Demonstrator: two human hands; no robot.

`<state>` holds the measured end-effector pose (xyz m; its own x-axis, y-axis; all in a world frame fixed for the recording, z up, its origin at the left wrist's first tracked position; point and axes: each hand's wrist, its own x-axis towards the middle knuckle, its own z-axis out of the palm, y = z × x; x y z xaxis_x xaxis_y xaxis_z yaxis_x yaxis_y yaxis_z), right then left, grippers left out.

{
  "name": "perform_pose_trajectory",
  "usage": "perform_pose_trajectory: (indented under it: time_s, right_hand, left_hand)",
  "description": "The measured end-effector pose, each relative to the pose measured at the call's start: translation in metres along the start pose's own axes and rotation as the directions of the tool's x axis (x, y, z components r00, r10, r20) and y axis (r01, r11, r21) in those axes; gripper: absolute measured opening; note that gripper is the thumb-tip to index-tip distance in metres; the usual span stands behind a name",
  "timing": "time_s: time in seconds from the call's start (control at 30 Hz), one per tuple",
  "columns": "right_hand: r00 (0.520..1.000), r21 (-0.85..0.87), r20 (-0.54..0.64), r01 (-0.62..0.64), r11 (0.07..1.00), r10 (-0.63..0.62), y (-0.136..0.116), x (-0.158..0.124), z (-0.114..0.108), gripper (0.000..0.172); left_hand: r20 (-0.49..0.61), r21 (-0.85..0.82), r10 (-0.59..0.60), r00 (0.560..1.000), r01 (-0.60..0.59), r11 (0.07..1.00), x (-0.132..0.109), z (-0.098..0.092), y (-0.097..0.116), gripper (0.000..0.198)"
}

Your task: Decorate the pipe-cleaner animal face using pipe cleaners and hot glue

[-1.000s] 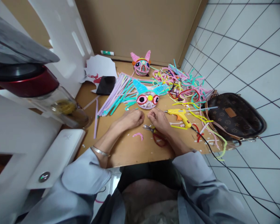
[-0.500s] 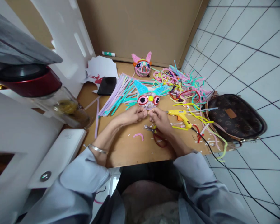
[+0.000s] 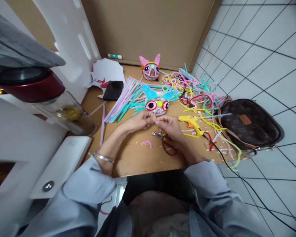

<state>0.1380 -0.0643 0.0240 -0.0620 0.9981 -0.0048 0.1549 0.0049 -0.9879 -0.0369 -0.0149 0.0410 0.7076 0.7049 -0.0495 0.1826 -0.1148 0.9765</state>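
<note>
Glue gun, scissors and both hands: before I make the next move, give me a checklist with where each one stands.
1. Left hand and right hand close together above the table: ok.
2. Piece held between them identified: cannot tell, too small and mostly covered.
3. Scissors clear of the right hand: not ok, they lie right beside it.
4. Glue gun hot or cold: cannot tell.
5. Blue-eared figure facing the person: ok, both eyes show.
6. Curved pink piece in view: ok, on the table.
</note>
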Motion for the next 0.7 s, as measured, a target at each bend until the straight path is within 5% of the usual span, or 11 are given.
perform_pose_trajectory:
  time_s: [0.7]
  right_hand:
    - [0.998, 0.058, -0.019, -0.055, 0.997, 0.056, -0.0057, -0.0018, 0.0005, 0.031]
  left_hand:
    - [-0.046, -0.022, -0.004, 0.999, 0.003, 1.000, -0.0020, 0.0017, 0.0066, 0.024]
